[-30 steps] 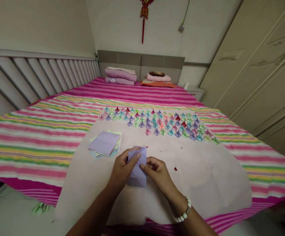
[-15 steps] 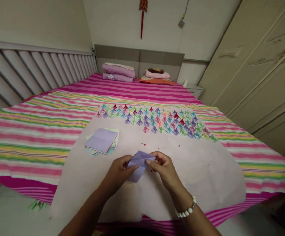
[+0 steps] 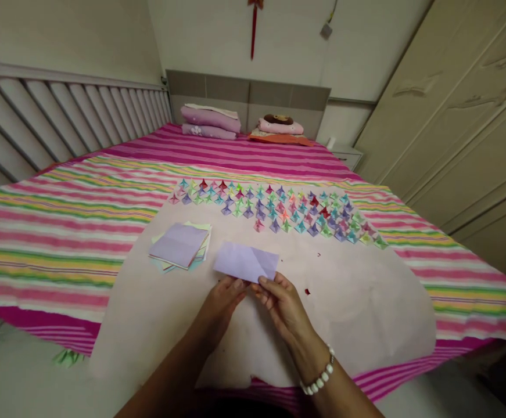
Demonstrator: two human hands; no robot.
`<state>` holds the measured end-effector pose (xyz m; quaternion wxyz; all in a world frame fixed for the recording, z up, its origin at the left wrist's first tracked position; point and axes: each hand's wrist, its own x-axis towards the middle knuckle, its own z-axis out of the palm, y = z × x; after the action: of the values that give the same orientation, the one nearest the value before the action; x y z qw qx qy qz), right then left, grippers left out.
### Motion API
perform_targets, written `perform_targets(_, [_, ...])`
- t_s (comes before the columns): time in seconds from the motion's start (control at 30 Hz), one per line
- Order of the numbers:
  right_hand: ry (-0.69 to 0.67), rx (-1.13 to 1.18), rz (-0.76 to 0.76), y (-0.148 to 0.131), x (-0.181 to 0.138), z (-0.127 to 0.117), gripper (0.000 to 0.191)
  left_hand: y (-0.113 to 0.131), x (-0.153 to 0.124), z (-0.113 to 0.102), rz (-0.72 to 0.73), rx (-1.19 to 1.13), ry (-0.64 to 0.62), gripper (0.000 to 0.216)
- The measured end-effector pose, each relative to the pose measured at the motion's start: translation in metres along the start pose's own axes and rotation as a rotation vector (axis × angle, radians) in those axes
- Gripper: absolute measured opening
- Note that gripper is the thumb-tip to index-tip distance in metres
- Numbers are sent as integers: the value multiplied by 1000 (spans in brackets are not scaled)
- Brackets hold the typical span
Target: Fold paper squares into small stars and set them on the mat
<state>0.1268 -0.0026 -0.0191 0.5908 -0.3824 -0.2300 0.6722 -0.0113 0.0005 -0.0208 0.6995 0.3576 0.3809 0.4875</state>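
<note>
A sheet of purple origami paper [image 3: 244,261], folded to a rectangle with a diagonal crease at its right, is raised over the white board. My right hand [image 3: 285,305] pinches its lower right edge, thumb on top. At the lower left edge, my left hand [image 3: 220,307] is closed with its thumb and fingers against the paper; part of its grip is hidden beneath. Left of my hands lies a stack of square origami paper [image 3: 178,245], purple uppermost, with green and blue sheets poking out. Folded paper pieces [image 3: 274,225] in many colours stand in rows across the board's far side.
The white board [image 3: 357,313] rests on a striped bedspread [image 3: 52,255]. Small red scraps [image 3: 307,291] lie right of my hands. Folded bedding [image 3: 211,121] sits by the headboard [image 3: 287,97]. A railing [image 3: 74,119] runs along the left, a wardrobe [image 3: 462,133] along the right.
The purple paper has been turned and moved slightly forward, and now appears as a wide rectangle. My left hand has shifted from its left side to its lower edge.
</note>
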Motion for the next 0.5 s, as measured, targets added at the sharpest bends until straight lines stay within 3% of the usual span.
perform_targets(0.1, [-86, -115, 27, 7, -4, 1, 26, 2, -1, 10, 2, -37, -8, 35])
perform_targets(0.17, [-126, -263, -37, 8, -6, -4, 27, 8, 1, 11, 27, -101, -5, 34])
perform_targets(0.2, [-133, -353, -121, 7, -7, -7, 31, 12, 1, 9, 32, -135, 10, 35])
perform_targets(0.3, [-76, -716, -501, 1, -8, -19, 73, 20, 2, 0, -8, -179, 79, 39])
perform_targets(0.37, [-91, -1014, -748, -5, -10, -24, 88, 23, 0, -5, -57, -165, 79, 37])
perform_targets(0.43, [-184, -1242, -953, -9, -11, -27, 82, 24, -3, -8, -92, -145, 16, 34])
perform_targets(0.5, [-269, -1384, -1062, -13, -12, -27, 71, 24, -6, -9, -116, -128, -55, 34])
